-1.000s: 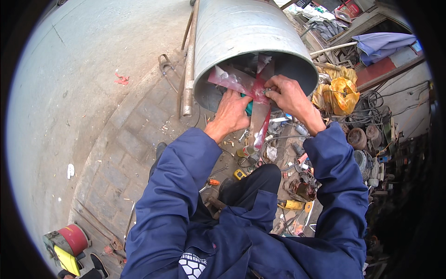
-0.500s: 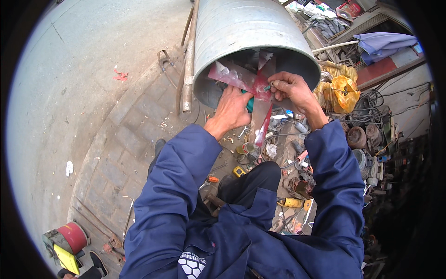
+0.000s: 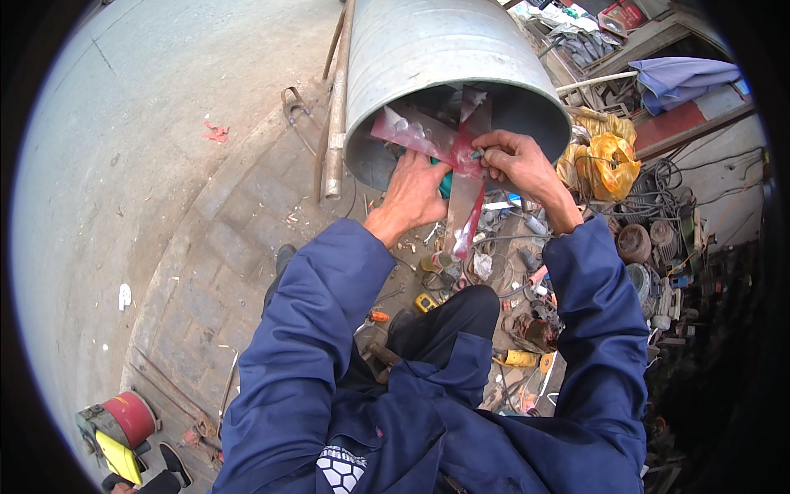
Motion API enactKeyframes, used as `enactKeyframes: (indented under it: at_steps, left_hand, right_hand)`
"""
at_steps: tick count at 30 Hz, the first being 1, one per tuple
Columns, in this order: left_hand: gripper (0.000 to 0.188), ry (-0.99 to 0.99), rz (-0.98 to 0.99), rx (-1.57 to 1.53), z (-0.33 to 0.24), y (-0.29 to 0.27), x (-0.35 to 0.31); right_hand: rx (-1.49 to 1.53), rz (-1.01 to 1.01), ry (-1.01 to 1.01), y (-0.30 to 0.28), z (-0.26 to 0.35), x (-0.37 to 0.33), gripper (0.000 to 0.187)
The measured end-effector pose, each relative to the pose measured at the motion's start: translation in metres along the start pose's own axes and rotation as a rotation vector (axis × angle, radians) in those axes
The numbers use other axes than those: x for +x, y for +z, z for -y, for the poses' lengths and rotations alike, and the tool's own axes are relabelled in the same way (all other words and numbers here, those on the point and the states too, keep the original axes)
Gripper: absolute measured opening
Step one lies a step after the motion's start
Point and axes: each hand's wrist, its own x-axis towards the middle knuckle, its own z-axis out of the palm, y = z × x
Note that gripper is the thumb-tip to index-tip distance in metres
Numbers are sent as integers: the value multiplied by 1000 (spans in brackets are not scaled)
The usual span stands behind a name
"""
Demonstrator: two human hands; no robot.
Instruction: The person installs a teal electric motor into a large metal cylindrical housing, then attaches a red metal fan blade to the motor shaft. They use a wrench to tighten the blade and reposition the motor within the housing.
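Note:
A wide grey metal cylinder [image 3: 457, 49] lies on its side, its open end facing me. At its mouth is a red four-bladed fan [image 3: 469, 168], scuffed with pale patches. My left hand [image 3: 411, 193] reaches behind the left blade, curled against a green rounded part [image 3: 446, 183] behind the hub; its fingertips are partly hidden. My right hand [image 3: 522, 165] is at the hub from the right, thumb and forefinger pinched on a small teal piece [image 3: 477, 154]. What that piece is, I cannot make out.
Metal pipes [image 3: 336, 132] lean beside the cylinder's left. Cables, tools and scrap litter the ground below and right, with a yellow meter [image 3: 425, 302] near my knee. A yellow plastic bag [image 3: 609, 169] lies right. A red drum [image 3: 132, 418] and someone's shoe [image 3: 175, 463] are lower left.
The whole view has shifted very slightly. My right fingers have moved a little at the hub; both hands keep nearly the same places.

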Motion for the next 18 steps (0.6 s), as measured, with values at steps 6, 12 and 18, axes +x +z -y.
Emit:
enactKeyframes:
  at_steps: [6, 12, 18]
  left_hand:
    - [56, 27, -34, -23, -2, -1, -1]
    - [56, 50, -67, -19, -2, -1, 0]
    - [58, 13, -13, 6, -2, -3, -1]
  right_hand:
    - [-243, -38, -44, 5, 10, -6, 30]
    - [-655, -158, -381, 17, 12, -9, 26]
    - [-632, -211, -677, 36, 22, -28, 24]
